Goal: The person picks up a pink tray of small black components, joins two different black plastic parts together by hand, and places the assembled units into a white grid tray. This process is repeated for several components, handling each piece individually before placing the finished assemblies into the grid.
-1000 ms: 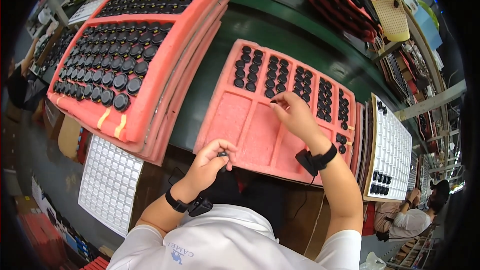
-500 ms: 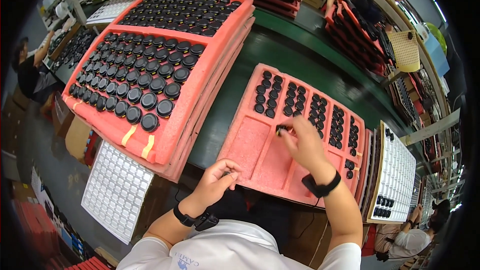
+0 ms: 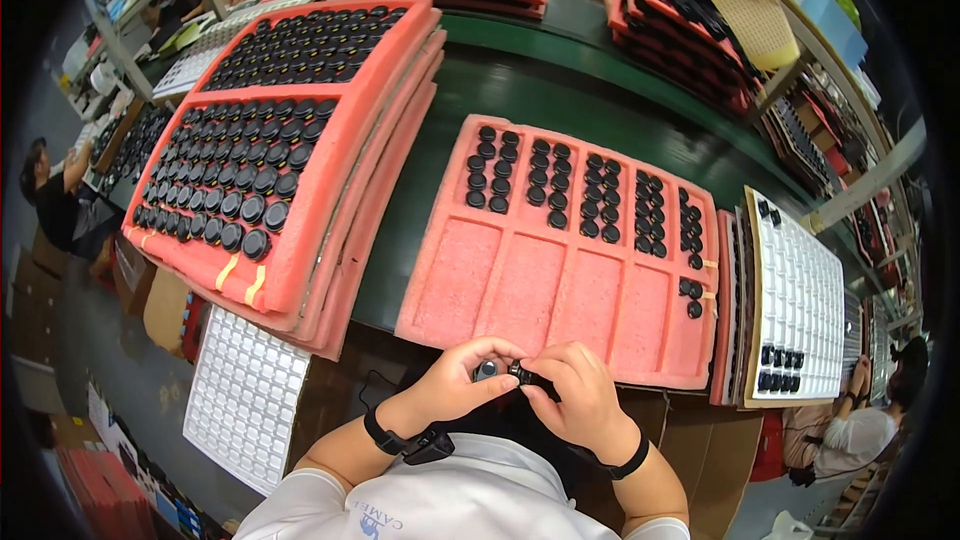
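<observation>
My left hand (image 3: 453, 381) and my right hand (image 3: 582, 398) meet in front of my chest, just off the near edge of the pink foam tray (image 3: 545, 340). In the left fingers is a round black cap-like part (image 3: 485, 370) with a greyish face. The right fingertips pinch a small black cylindrical part (image 3: 519, 372) right beside it, which the left thumb also reaches. Fingers cover much of both pieces. Small round black parts (image 3: 557, 220) fill the tray's far compartments in rows, with several more in a short row at its right.
At the left rises a stack of pink foam trays (image 3: 290, 285) with rows of black round caps (image 3: 256, 244). White blister trays lie at lower left (image 3: 245, 390) and right (image 3: 815, 310). A green work surface (image 3: 500, 75) runs behind. Other people work around the benches.
My right hand has come back from the tray's compartments toward my body with a small black part. Both hands are now together. The view has shifted somewhat.
</observation>
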Demonstrator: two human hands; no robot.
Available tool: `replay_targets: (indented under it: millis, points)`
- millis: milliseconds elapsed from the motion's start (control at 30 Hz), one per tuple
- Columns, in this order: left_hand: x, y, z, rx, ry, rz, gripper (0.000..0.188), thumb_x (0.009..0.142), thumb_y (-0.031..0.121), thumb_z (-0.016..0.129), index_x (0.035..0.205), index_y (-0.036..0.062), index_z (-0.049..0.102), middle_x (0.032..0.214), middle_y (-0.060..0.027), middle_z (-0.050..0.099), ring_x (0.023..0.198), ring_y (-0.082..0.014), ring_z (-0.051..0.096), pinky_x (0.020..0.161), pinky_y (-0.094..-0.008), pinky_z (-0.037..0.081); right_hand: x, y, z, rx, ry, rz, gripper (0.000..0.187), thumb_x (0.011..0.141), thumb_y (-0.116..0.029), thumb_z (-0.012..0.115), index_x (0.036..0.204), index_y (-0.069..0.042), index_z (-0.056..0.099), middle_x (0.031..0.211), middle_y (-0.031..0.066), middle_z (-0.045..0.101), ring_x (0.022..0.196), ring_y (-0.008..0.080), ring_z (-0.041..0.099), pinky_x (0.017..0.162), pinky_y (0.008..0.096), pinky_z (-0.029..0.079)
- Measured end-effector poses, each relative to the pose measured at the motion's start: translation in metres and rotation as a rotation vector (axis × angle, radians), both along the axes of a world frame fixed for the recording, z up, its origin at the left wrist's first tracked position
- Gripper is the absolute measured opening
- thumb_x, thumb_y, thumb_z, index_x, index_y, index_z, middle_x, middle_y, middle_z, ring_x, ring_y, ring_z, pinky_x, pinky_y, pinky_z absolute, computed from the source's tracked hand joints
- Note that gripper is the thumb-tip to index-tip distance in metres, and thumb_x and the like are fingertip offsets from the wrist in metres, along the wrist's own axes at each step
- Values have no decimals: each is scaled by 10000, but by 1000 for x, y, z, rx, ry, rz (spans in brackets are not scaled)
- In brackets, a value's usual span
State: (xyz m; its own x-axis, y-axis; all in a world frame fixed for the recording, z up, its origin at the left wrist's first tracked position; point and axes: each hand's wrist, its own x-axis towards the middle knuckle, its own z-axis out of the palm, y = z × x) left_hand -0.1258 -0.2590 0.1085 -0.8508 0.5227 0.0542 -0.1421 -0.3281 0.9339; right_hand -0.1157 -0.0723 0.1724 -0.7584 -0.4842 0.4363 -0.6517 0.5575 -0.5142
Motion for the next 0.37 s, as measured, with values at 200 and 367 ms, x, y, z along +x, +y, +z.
replay_targets:
  millis: [200,367]
  points:
    - [9,15,9,-79,105,-67,292,853,78,622,1120,-7,542,928,-26,581,783,-58,518,712,-211,445,21,18,-8,-37,73,-41,279,687,-74,687,946,-39,592,830,77,560,728,273,547,624,357,442]
    - [11,25,21,85,-144,-177,360,848,199,647,1119,-14,545,983,-40,591,793,-104,509,739,-240,436,36,31,-17,-208,13,-105,307,711,-93,701,978,-28,564,852,110,575,715,286,558,650,353,458]
